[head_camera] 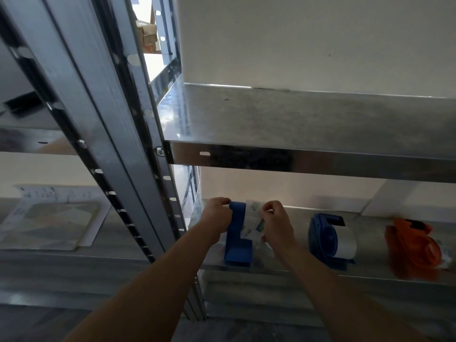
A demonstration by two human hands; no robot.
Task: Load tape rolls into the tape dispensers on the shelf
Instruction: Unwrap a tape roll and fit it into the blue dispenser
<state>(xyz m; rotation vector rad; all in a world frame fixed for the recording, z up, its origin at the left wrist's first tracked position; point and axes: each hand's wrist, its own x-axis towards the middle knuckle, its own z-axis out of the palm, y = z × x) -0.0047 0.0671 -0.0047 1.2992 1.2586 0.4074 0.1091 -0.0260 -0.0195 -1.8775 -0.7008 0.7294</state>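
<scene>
A blue tape dispenser (238, 239) stands on the metal shelf (291, 267). My left hand (218, 213) grips its top left end. My right hand (276, 224) pinches a printed tape roll (251, 222) that sits against the dispenser's right side. To the right stands a second blue dispenser (323, 239) with a white tape roll (346, 240) in it. Further right lies an orange dispenser (412, 245).
An upper metal shelf (308, 124) hangs over the hands. Perforated steel uprights (148, 169) rise at the left of the bay. In the neighbouring bay a paper sheet and flat pad (51, 218) lie on the shelf. A white wall is behind.
</scene>
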